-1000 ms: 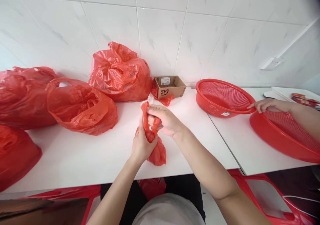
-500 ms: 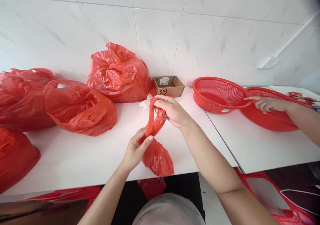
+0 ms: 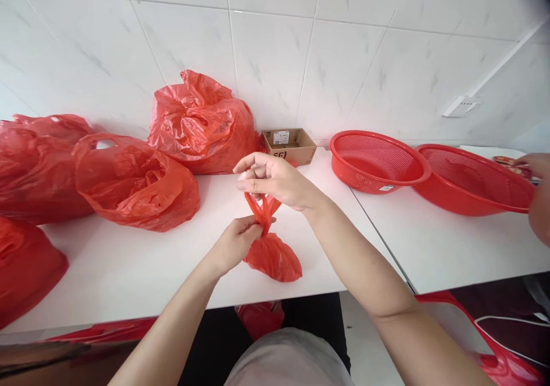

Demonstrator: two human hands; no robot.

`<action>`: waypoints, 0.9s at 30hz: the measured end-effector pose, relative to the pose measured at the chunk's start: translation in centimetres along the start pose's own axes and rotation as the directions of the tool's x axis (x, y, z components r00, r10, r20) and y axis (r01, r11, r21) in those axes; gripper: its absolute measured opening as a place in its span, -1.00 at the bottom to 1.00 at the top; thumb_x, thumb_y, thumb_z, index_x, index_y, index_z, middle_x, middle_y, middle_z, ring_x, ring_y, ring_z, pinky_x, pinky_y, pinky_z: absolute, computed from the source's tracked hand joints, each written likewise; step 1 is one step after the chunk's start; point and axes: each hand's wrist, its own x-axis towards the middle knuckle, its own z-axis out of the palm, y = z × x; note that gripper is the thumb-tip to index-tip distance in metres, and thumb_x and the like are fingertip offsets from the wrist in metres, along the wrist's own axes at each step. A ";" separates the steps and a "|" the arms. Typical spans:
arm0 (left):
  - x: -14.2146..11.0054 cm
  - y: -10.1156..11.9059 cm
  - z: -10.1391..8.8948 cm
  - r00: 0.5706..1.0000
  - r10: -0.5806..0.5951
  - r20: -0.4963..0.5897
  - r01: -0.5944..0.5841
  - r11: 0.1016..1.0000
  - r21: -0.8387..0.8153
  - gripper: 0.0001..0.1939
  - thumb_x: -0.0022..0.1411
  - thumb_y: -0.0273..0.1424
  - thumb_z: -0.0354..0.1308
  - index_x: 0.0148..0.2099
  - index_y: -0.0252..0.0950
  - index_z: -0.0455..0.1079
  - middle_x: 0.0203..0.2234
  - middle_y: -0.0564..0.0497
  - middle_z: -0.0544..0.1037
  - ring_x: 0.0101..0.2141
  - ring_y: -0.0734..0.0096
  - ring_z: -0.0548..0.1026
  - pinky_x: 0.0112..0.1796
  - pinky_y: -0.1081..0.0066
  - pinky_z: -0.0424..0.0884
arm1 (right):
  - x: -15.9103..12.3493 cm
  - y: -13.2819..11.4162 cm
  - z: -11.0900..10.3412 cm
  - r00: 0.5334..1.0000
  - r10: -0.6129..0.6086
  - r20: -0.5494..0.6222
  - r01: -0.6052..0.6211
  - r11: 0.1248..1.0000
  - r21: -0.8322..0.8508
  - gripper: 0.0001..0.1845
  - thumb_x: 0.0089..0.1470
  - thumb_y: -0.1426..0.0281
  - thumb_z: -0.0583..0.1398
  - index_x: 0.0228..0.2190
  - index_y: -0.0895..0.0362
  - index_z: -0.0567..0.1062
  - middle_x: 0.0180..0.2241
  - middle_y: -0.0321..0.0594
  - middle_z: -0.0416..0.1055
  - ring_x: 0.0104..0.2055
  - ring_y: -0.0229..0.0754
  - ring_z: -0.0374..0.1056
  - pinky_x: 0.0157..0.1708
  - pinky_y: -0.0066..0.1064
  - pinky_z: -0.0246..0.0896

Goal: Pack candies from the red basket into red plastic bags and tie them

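Note:
A small red plastic bag (image 3: 275, 258) hangs over the white table near its front edge, its lower part bulging and its neck gathered. My left hand (image 3: 236, 243) is closed round that neck, thumb on top. Above it my right hand (image 3: 272, 180) is bent over the bag's upper strips, with thumb and fingers at a loop of the red plastic. Part of the loop is hidden behind the thumb. What the bag contains cannot be made out.
Large red plastic bags (image 3: 206, 125) stand at the left, one gaping. A small cardboard box (image 3: 303, 154) sits by the tiled wall. Two red plastic colanders (image 3: 365, 180) are at the right, beside another person's arm (image 3: 540, 208). A seam (image 3: 378, 231) divides the tables.
My right hand has shifted left and reshaped its hold at the loop. The small bag's bottom has risen slightly. The other person's hand has left the colander rim and moved right.

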 end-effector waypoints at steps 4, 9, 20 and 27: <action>0.4 0.2 0.0 0.999 -0.020 0.035 0.017 0.998 0.065 -0.78 0.16 -0.26 0.18 -0.21 -0.22 0.56 -0.17 -0.02 0.60 -0.07 0.16 0.48 -0.03 0.27 0.28 | 0.6 0.6 1.4 0.999 -0.038 -0.007 0.035 0.975 -0.218 -0.81 0.13 0.39 0.23 -0.18 0.11 0.43 -0.29 -0.27 0.47 -0.26 -0.29 0.40 -0.17 -0.37 0.30; 1.2 -0.9 -0.9 0.997 0.009 -0.078 -0.002 0.996 0.084 -0.52 0.27 -0.04 0.01 -0.50 -0.26 0.46 -0.62 0.05 0.43 -0.49 0.32 0.41 -0.31 0.30 0.32 | -0.8 2.0 1.3 0.999 -0.012 -0.041 -0.018 0.755 -0.656 -0.62 0.24 0.13 0.11 0.02 0.03 0.36 -0.13 -0.17 0.46 -0.17 -0.16 0.38 -0.16 -0.29 0.19; -0.2 -1.3 -2.7 0.985 0.152 -0.086 -0.147 0.987 0.059 -0.74 0.15 -0.17 0.26 -0.21 -0.24 0.59 -0.26 -0.10 0.63 -0.14 0.13 0.55 -0.06 0.18 0.44 | -7.8 5.3 2.6 0.954 0.069 -0.292 -0.216 0.834 -0.508 -0.89 0.26 0.32 0.03 -0.18 0.03 0.28 -0.66 -0.52 0.11 -0.63 -0.31 0.01 -0.51 -0.45 -0.05; -0.3 -2.3 -3.0 0.960 0.274 -0.057 -0.258 0.944 0.207 -0.92 0.08 -0.34 0.33 -0.33 -0.19 0.55 -0.29 -0.02 0.48 -0.17 0.25 0.49 -0.08 0.27 0.41 | -7.1 7.5 2.2 0.947 -0.130 -0.295 -0.068 0.814 -0.577 -0.78 0.08 0.48 0.17 -0.19 0.04 0.42 -0.14 -0.24 0.46 -0.12 -0.17 0.35 -0.11 -0.29 0.23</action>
